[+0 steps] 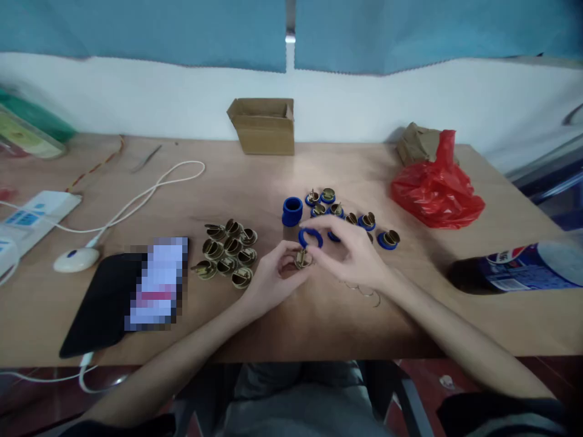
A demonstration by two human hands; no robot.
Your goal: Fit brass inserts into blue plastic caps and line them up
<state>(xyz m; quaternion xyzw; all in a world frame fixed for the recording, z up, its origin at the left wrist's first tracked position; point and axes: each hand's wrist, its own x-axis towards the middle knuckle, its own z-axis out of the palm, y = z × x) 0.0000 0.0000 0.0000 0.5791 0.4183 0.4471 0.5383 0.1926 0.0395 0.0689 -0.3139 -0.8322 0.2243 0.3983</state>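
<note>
Mid-assembly over the middle of the bench: left hand closed around a small brass fitting, pinched between thumb and fingertips just above the wood; right hand pinching a blue ring by its rim, held directly above and almost touching the brass piece. Step in hand, by the look of it: seating the ring onto the fitting, ring not yet clearly pushed home. To the left, near the left hand, a heap of bare brass fittings without rings; behind the right hand, a scatter of finished pieces with blue rings already on, and a stack of blue rings standing upright just beside them. A few thin wire loops lying flat under the right wrist. Next move, as a judgement: needs the ring squared to the end of the fitting and pressed evenly, with the left grip firm enough to stop the brass turning or slipping. Farther off: an open cardboard box at the back wall, a red plastic bag to the right, a phone on a black pouch to the left, a white mouse with its cable, and a blue can lying on its side at the right edge.
</note>
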